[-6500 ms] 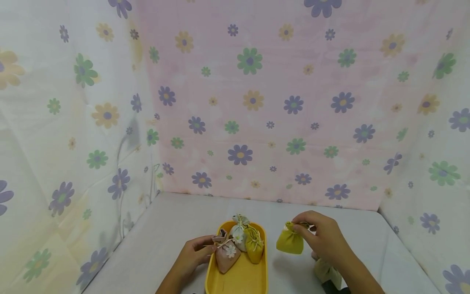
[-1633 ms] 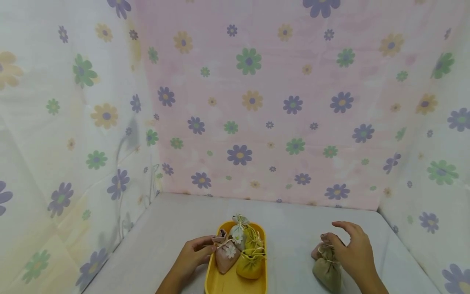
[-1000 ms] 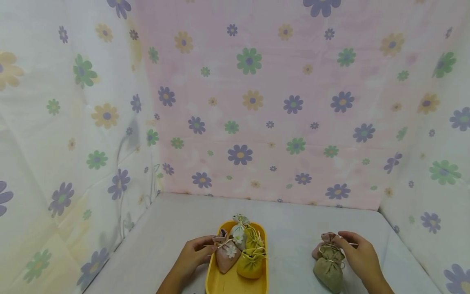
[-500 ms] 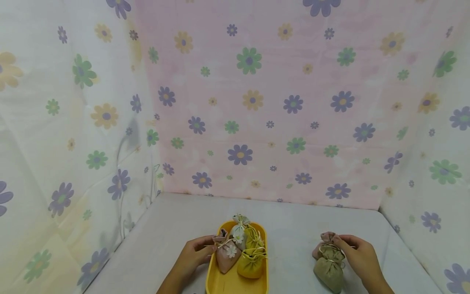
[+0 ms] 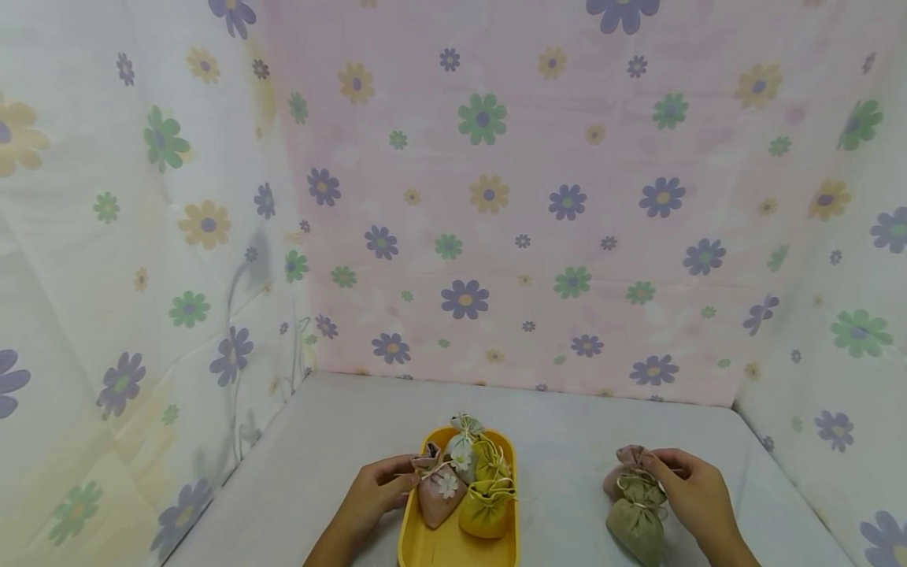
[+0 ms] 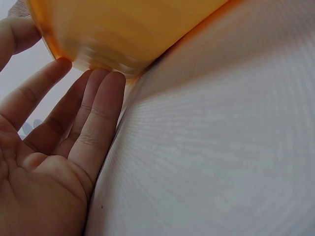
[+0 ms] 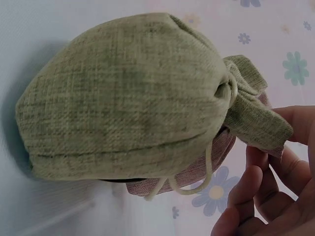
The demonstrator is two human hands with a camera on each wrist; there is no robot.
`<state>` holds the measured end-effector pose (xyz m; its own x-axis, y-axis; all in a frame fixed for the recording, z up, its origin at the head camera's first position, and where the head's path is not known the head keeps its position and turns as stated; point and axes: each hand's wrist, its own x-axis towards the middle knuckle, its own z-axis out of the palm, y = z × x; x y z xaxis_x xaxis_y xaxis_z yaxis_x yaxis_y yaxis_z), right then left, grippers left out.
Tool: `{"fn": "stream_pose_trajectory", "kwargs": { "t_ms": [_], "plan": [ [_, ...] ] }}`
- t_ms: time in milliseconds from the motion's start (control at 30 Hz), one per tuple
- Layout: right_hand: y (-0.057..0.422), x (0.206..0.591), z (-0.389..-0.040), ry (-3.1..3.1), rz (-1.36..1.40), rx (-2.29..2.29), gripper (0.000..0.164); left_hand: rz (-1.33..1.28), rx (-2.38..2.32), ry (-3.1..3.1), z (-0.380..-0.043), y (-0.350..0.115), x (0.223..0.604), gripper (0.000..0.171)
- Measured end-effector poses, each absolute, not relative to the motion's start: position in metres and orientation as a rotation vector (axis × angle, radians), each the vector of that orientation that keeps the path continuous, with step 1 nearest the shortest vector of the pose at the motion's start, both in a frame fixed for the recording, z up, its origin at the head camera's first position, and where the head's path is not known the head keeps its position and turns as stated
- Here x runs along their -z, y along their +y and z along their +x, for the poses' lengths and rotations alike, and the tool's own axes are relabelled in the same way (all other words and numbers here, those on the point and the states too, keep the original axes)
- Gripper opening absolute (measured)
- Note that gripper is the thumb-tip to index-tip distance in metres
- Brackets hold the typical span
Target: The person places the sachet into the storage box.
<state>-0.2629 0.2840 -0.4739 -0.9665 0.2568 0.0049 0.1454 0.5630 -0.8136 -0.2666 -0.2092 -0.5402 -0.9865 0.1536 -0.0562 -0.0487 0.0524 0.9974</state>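
White table below, your left hand loosely touches the tray, your right hand pinches the pink bag, and this grasp seemingly calls for a lift!

A yellow tray holds four tied pouches: a pale one at the far end, a flowered pink one at left, and two yellow ones at right. The left hand grips the tray's left rim. Well right, an olive pouch lies before a plain pink pouch, whose top the right hand pinches.
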Motion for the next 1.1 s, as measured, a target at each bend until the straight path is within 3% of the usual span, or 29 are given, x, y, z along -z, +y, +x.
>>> {"fn": "stream_pose_trajectory", "kwargs": {
  "t_ms": [300, 800, 1100],
  "plan": [
    [0.274, 0.46, -0.256, -2.662, -0.24, -1.317, 0.06, 0.103, -2.072, 2.158, -0.267, -0.209, 0.541, 0.051],
    [0.249, 0.444, -0.249, -2.572, -0.056, -1.157, 0.038, 0.107, -2.059, 2.18, -0.266, -0.209, 0.541, 0.051],
    [0.24, 0.436, -0.245, -2.572, -0.047, -1.17, 0.037, 0.116, -2.041, 2.205, -0.264, -0.209, 0.54, 0.054]
  ]
}}
